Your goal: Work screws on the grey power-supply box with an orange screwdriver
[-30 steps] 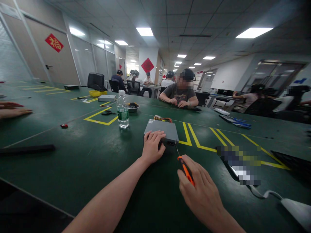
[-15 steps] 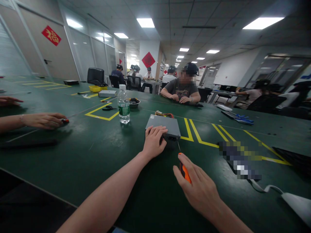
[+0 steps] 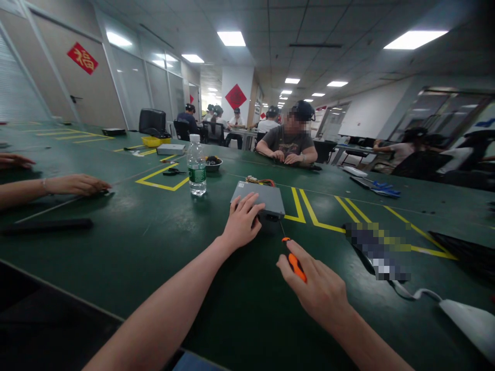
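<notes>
A grey metal computer power supply [image 3: 270, 196] lies on the green table, with a bundle of coloured wires [image 3: 260, 181] at its far side. Spread over its near left part, my left hand [image 3: 243, 219] grips it, fingers on top and thumb by the front edge. My right hand [image 3: 315, 278] is closed round the orange-and-black handle of a screwdriver [image 3: 297, 267]. The thin shaft points up to the unit's near right corner, close to the socket; whether the tip sits in a screw is too small to tell.
A water bottle [image 3: 197, 172] stands left of the unit, a metal bowl [image 3: 213, 164] behind it. Blue-handled pliers [image 3: 381, 190] and a blurred dark object [image 3: 375, 250] with a white cable lie right. A co-worker [image 3: 290, 136] sits opposite; another person's hand [image 3: 79, 184] rests at left.
My right hand has shifted its grip on the screwdriver, showing more of the handle. At left, the other person's fingers now hide the small red-tipped thing they held. The view has moved slightly.
</notes>
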Motion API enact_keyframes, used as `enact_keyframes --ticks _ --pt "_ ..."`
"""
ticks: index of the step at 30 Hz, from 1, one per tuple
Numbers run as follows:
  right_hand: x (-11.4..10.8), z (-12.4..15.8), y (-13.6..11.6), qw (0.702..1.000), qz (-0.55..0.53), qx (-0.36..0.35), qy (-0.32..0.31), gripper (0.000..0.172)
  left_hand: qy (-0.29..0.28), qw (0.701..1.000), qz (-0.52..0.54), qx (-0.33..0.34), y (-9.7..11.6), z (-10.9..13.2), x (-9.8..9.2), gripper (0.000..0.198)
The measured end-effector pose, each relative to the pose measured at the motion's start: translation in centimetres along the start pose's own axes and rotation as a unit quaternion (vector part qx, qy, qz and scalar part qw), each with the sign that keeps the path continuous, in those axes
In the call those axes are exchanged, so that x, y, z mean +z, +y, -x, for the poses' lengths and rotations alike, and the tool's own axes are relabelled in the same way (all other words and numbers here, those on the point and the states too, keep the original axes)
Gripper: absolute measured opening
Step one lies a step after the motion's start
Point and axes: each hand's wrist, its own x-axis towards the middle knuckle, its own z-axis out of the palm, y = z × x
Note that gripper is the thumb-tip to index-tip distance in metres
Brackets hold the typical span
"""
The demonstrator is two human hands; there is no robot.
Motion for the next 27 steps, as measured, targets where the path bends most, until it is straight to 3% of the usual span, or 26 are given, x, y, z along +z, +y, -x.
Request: enact_keyframes --ticks 3,8,12,17,22,27 --pt "0.0 -0.2 -0.2 1.0 -0.011 0.024 -0.006 0.012 -0.012 1.0 0.0 0.009 -0.1 -0.1 -0.2 0.04" --pt "0.1 0.0 -1.0 0.998 -0.031 -0.002 -0.048 0.027 -0.036 0.999 0.007 0.014 -0.6 -0.3 -0.7 0.042" --pt "0.1 -0.1 -0.9 0.999 -0.001 -0.012 -0.031 0.023 -0.063 0.997 0.011 0.044 -1.0 -0.4 -1.1 0.046" --pt "0.0 -0.5 -0.9 0.998 -0.051 0.022 -0.034 0.016 -0.045 0.998 0.002 0.042 -1.2 -0.1 -0.8 0.046" --pt "0.0 -0.4 -1.6 0.992 -0.085 0.025 -0.089 0.026 -0.036 0.998 0.008 0.043 -1.3 0.0 -0.5 0.045" --pt "-0.2 -0.7 -1.1 0.999 -0.03 0.025 -0.031 0.017 -0.042 0.998 0.029 0.036 -1.7 0.0 -0.5 0.043"
